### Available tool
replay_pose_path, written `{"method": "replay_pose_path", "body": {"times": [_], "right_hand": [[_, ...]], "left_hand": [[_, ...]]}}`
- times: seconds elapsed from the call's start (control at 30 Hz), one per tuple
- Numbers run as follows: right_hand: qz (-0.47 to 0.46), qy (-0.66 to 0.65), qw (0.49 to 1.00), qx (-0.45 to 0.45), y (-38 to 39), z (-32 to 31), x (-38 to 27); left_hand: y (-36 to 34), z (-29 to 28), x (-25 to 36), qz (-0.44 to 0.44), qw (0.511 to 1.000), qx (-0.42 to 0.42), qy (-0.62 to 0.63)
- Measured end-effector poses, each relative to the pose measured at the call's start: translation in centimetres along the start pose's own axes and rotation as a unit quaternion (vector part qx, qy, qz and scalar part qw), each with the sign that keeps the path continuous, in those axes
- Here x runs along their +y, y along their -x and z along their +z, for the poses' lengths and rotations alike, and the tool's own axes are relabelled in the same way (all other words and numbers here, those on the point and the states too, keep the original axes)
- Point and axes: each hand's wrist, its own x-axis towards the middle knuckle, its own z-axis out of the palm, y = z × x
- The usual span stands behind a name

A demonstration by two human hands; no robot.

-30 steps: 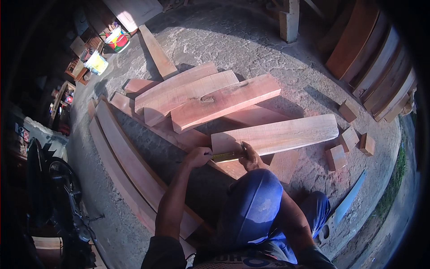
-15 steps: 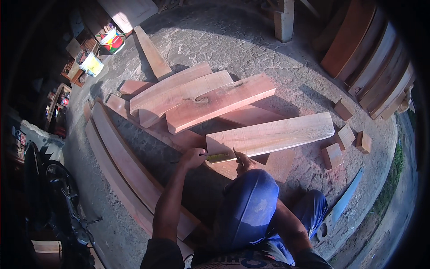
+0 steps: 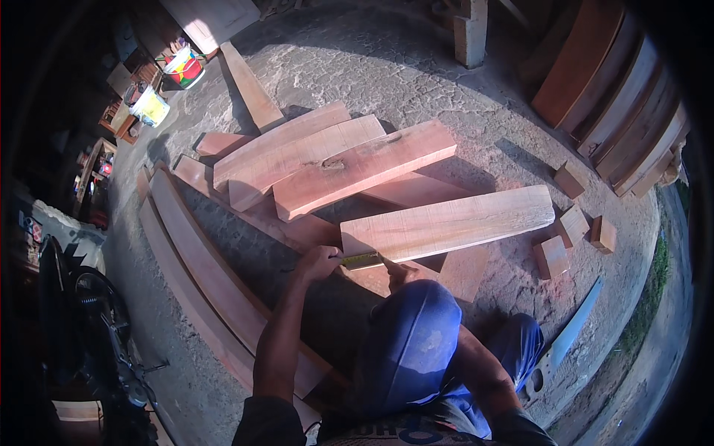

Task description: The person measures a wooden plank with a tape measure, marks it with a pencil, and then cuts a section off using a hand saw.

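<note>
Head view: left hand (image 3: 320,262) curled round yellow tape (image 3: 361,260), right hand (image 3: 401,276) pinching something thin (image 3: 383,259), by a plank (image 3: 450,218) that looks heavy and stiff, best held at both ends.

Dark shirt (image 3: 387,432): lettering, partly cut off. Yellow tape (image 3: 362,260): marks too small to read.

I am in a rough woodworking workshop, open to daylight along one side: sawn planks (image 3: 446,223) lie over the worn concrete floor (image 3: 416,82), with cut wooden blocks (image 3: 551,257), a handsaw (image 3: 573,327), a yellow tape measure (image 3: 361,260) and a row of boards (image 3: 587,74) around me.
</note>
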Motion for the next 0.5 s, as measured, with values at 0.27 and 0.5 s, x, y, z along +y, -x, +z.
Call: {"method": "replay_pose_path", "body": {"times": [0.27,0.5], "right_hand": [[0.091,-0.046,0.995,-0.016,-0.2,0.9,-1.5],[-0.016,-0.115,0.993,-0.033,0.1,0.7,-0.9]], "left_hand": [[-0.1,0.2,-0.8,0.002,1.0,-0.003,-0.011],[-0.5,0.4,-1.4,0.007,1.0,-0.01,-0.014]]}}
